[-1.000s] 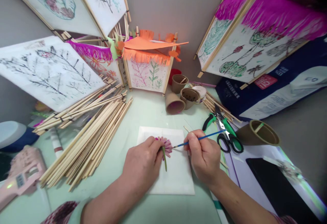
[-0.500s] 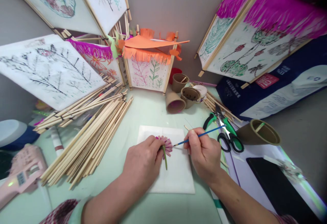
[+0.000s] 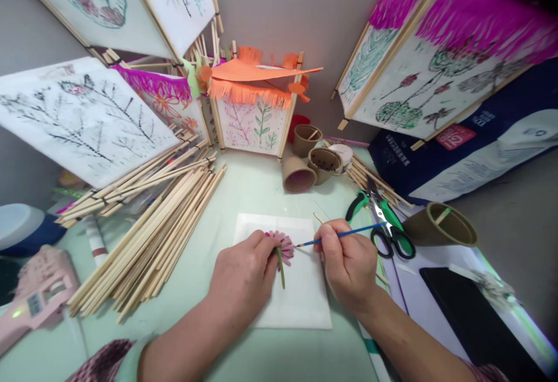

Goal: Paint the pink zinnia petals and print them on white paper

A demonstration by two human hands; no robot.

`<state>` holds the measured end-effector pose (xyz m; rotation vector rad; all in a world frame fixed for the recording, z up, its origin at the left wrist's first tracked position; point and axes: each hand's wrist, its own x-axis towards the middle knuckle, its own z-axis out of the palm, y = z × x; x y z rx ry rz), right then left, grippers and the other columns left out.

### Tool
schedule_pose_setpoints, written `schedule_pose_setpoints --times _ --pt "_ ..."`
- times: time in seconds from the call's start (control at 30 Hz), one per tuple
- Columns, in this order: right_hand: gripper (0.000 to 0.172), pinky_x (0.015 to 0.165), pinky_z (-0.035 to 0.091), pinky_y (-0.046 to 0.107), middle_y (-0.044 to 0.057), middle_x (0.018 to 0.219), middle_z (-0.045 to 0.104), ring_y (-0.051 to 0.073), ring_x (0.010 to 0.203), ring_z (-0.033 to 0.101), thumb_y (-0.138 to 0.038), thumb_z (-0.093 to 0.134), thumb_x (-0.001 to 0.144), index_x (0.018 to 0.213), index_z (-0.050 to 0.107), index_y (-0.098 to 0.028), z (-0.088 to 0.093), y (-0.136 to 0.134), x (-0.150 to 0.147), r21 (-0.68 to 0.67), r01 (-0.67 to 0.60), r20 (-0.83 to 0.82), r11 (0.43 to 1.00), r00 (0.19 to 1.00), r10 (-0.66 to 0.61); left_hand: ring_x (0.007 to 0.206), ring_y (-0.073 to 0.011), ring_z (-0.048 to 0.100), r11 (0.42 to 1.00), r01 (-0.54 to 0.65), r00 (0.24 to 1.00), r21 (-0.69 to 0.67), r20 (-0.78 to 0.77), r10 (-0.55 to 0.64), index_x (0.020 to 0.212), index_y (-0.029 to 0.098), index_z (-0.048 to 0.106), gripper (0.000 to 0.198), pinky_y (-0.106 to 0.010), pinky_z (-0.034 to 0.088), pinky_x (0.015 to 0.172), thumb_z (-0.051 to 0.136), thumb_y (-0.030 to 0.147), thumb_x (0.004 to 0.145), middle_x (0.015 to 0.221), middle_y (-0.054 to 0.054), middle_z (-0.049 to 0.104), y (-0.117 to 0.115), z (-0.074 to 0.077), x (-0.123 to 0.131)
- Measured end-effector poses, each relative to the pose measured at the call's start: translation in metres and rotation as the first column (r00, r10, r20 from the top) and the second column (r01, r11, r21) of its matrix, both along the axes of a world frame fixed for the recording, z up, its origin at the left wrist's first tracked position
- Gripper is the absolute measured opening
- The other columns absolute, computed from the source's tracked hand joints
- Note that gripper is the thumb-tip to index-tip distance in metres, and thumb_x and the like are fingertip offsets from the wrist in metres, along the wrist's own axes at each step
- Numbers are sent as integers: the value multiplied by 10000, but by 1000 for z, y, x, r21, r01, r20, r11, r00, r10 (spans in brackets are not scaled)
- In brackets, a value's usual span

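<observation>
Between the fingers of my left hand (image 3: 246,268) is a pink flower (image 3: 285,247) with a green stem that points toward me. The flower is over a white square sheet (image 3: 300,295) on the table. My right hand (image 3: 349,263) is closed around a thin blue paintbrush (image 3: 349,232), held like a pen. The brush tip points left and is at the right edge of the petals; I cannot tell whether it touches them. Part of the flower is hidden behind my left fingers.
To the left lie a pile of wooden sticks (image 3: 152,242) and a pink glue gun (image 3: 41,295). Black-handled scissors (image 3: 386,236) and a brown pot (image 3: 449,228) are on the right. Several brown pots stand near a small orange-fringed lantern (image 3: 250,120) at the back.
The handle end of the paintbrush has dipped slightly, so the brush lies a little flatter. My left hand and the flower stay nearly in place.
</observation>
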<state>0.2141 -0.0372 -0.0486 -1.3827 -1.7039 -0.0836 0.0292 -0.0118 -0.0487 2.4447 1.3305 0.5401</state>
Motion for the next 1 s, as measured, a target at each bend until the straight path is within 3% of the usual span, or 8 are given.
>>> schedule_pose_setpoints --times 0.33,0.7,1.0 --pt "308 464 386 216 -41 524 544 83 434 526 -157 412 978 708 557 -180 2 0 -2 -30 -2 -84 1000 996 -1 760 -202 697 1000 -5 1000 12 0 5 1038 247 701 250 -300 512 614 541 122 893 907 9 705 0 -1 0" --pt "384 506 418 217 -6 610 614 77 487 569 -160 421 982 622 555 -182 -2 0 -3 -27 -55 -85 998 995 52 740 -207 692 1000 -1 1000 5 3 1 1068 247 692 258 -318 511 603 542 123 898 890 10 692 0 -4 0" --pt "351 521 431 220 -14 610 620 81 504 590 -150 435 979 655 565 -184 -1 0 -5 -74 -111 -119 991 988 102 764 -205 691 1000 3 1000 0 -23 -3 1102 243 682 268 -315 516 617 535 135 905 908 2 691 0 -2 -1"
